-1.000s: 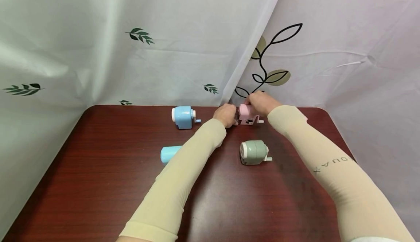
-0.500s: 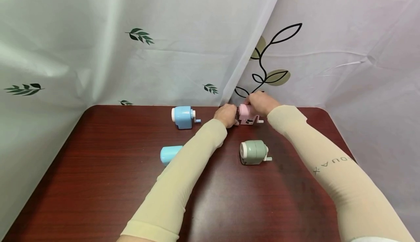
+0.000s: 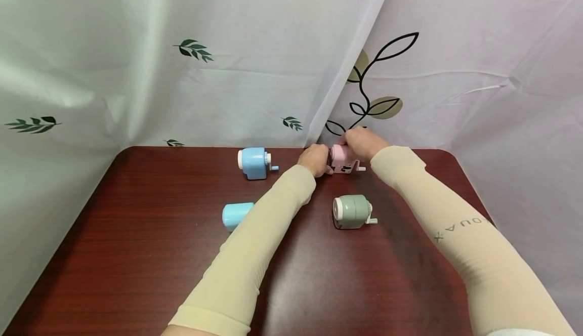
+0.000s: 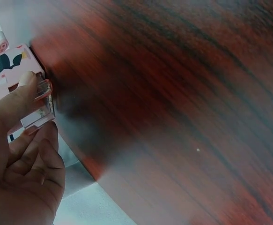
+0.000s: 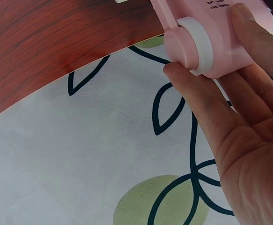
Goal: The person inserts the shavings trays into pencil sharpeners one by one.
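A pink crank pencil sharpener (image 3: 339, 159) with a panda print stands by the table's back edge. My right hand (image 3: 363, 143) grips its body from the right; in the right wrist view, thumb and fingers (image 5: 248, 33) lie on opposite sides of the pink shell. On the sharpener's left is my left hand (image 3: 314, 160). The left wrist view shows its thumb and fingers pinching a clear plastic shavings drawer (image 4: 38, 115) at the sharpener's base. The drawer juts partly out of the pink body; how deep it sits inside is hidden.
A green sharpener (image 3: 353, 211) stands nearer on the right, its crank pointing right. Behind the left forearm is a blue sharpener (image 3: 254, 163); a light-blue object (image 3: 237, 215) is partly covered by that sleeve. A white patterned curtain (image 3: 237, 98) hangs along the table's back edge.
My left hand and forearm have shifted very slightly to the right. The right hand and the pink sharpener look unmoved.
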A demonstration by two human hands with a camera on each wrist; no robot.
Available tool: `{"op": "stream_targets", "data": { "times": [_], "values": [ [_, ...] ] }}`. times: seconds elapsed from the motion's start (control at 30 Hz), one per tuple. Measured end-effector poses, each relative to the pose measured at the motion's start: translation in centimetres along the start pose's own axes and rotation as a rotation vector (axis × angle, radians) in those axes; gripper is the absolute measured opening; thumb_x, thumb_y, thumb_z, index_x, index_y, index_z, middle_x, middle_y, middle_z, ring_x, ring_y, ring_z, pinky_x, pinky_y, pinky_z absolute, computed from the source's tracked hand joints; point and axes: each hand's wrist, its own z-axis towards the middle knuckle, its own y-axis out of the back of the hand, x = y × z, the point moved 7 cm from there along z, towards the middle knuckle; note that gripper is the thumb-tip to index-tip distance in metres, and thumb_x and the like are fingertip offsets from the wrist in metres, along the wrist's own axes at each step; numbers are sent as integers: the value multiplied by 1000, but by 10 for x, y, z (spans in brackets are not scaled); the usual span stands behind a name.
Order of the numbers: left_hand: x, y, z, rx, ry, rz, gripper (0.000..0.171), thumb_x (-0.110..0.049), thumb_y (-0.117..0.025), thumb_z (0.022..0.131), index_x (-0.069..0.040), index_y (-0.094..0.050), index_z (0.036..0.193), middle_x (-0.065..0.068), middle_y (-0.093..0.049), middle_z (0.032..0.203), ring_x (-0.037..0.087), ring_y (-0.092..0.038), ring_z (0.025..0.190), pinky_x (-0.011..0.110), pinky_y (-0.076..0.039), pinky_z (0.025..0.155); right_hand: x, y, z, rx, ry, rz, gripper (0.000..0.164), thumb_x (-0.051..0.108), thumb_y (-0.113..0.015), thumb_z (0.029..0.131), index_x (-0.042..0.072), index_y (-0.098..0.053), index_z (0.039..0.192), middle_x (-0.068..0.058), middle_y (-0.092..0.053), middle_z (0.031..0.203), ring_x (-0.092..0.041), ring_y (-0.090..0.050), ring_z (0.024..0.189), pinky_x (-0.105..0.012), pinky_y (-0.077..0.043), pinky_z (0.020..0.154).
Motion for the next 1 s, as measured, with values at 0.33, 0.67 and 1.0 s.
{"op": "stream_targets", "data": {
  "times": [0.33, 0.67, 1.0],
  "values": [
    [0, -3, 4, 7, -4, 1, 43, -32, -86, 82, -8, -71, 115, 9, -69, 118, 24, -66, 105, 38, -54, 89, 0, 0, 0, 8, -4, -1, 25, -1, -73, 82, 3, -75, 107, -14, -72, 100, -27, -65, 87, -42, -54, 78],
    [-1, -3, 4, 16, 6, -20, 43, -31, -86, 81, -7, -71, 115, 9, -69, 118, 23, -66, 104, 36, -54, 90, 1, -1, 1, 13, -2, 5, 23, -1, -72, 83, 5, -76, 105, -13, -72, 99, -26, -66, 85, -40, -54, 77],
    [-3, -4, 7, 3, -15, -18, 41, -31, -87, 81, -8, -72, 111, 8, -71, 113, 21, -65, 104, 33, -53, 91, 1, 0, 1, 7, -1, -5, 21, -1, -72, 83, 4, -76, 103, -13, -72, 98, -27, -64, 87, -41, -54, 78]
  ]
}}
